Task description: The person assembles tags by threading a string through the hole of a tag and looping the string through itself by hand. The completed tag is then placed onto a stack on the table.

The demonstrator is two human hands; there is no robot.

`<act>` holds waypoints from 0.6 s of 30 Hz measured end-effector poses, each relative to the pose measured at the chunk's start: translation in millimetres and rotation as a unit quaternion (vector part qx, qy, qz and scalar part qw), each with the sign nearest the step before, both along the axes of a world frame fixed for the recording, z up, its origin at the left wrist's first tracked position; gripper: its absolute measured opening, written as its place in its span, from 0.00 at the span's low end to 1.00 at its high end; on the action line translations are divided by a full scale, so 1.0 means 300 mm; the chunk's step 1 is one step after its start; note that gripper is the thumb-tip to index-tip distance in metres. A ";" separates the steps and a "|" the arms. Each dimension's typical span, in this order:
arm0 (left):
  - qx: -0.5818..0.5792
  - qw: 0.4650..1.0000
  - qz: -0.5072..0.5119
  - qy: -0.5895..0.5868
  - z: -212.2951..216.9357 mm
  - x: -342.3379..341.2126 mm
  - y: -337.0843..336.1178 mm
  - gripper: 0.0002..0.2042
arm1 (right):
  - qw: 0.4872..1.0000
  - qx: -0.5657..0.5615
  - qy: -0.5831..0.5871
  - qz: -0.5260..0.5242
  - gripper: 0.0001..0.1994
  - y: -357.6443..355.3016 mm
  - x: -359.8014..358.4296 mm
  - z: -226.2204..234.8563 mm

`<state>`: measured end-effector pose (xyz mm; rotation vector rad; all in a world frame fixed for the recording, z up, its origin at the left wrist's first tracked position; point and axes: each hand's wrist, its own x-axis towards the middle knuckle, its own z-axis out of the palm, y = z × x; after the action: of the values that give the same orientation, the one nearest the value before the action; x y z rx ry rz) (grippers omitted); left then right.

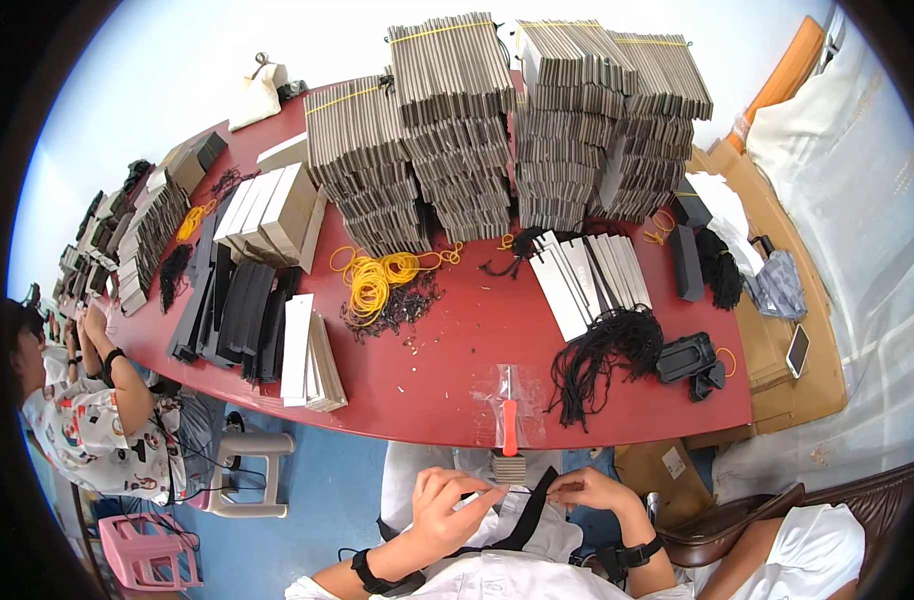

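Above my lap, just in front of the table edge, my left hand (445, 512) is closed in a pinch on a small white card (467, 499), seen mostly edge-on. A thin black cord (520, 490) runs from there toward my right hand (589, 488), whose fingertips pinch its other end. Between the hands and the table sits a small stack of grey boards (508, 468). A red-handled tool (510, 425) with a thin metal shaft lies on clear plastic at the table's front edge. White cards (592, 280) with a bundle of black cords (609, 350) lie beyond my right hand.
Tall stacks of grey boards (452, 120) line the back of the red table (447, 350). Yellow bands (377, 285), black strips (245, 315) and white boxes (267, 215) lie on the left. Another person (107, 420) works at left. A phone (798, 351) rests on cardboard at right.
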<state>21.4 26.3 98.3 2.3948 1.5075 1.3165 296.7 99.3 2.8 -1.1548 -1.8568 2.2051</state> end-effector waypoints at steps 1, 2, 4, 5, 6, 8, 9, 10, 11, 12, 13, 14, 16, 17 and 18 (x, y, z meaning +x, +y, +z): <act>0.002 1.000 0.005 -0.004 -0.002 0.003 0.000 0.20 | 1.000 -0.001 -0.001 0.000 0.12 0.000 -0.001 0.001; 0.003 1.000 0.011 -0.009 -0.004 0.004 0.000 0.20 | 1.000 0.000 -0.001 0.000 0.12 0.001 -0.002 0.001; -0.001 1.000 0.008 -0.008 -0.007 0.000 0.002 0.20 | 1.000 0.007 -0.004 0.001 0.11 0.002 -0.003 0.003; -0.005 1.000 0.005 -0.007 -0.008 -0.001 0.002 0.20 | 1.000 0.007 -0.004 0.001 0.11 0.002 -0.004 0.005; -0.005 1.000 0.005 -0.007 -0.006 -0.001 0.002 0.20 | 1.000 0.008 -0.007 0.001 0.11 0.003 -0.006 0.008; -0.008 1.000 0.003 0.007 -0.001 0.000 0.004 0.20 | 1.000 0.009 -0.009 0.002 0.11 0.003 -0.007 0.008; -0.008 1.000 0.003 0.007 -0.001 0.001 0.004 0.20 | 1.000 0.004 -0.009 -0.003 0.11 0.002 -0.006 0.004; -0.008 1.000 0.003 0.007 -0.001 0.004 0.004 0.19 | 1.000 -0.001 -0.009 -0.008 0.11 0.001 -0.005 0.000; -0.008 1.000 0.002 0.007 -0.002 0.006 0.004 0.17 | 1.000 -0.001 -0.008 -0.008 0.11 0.000 -0.004 -0.006; -0.008 1.000 0.002 0.007 -0.007 0.008 0.004 0.17 | 1.000 0.001 -0.005 -0.011 0.11 -0.001 -0.002 -0.012; -0.008 1.000 0.006 -0.005 -0.016 0.010 0.002 0.18 | 1.000 0.004 -0.001 -0.014 0.11 -0.001 -0.001 -0.016; -0.009 1.000 0.009 -0.017 -0.021 0.012 0.002 0.18 | 1.000 0.004 -0.001 -0.014 0.11 -0.001 -0.001 -0.017; -0.006 1.000 0.016 -0.015 -0.018 0.014 0.004 0.17 | 1.000 0.007 -0.002 -0.015 0.11 -0.001 -0.001 -0.020; -0.002 1.000 0.023 -0.013 -0.017 0.015 0.005 0.15 | 1.000 0.007 -0.001 -0.016 0.11 -0.002 -0.001 -0.021; -0.002 1.000 0.023 -0.013 -0.017 0.017 0.004 0.15 | 1.000 0.006 0.002 -0.019 0.11 -0.003 -0.001 -0.022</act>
<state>26.6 27.6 93.1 2.3448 1.5659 1.3451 296.3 98.5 -3.8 -1.1732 -1.8287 2.1724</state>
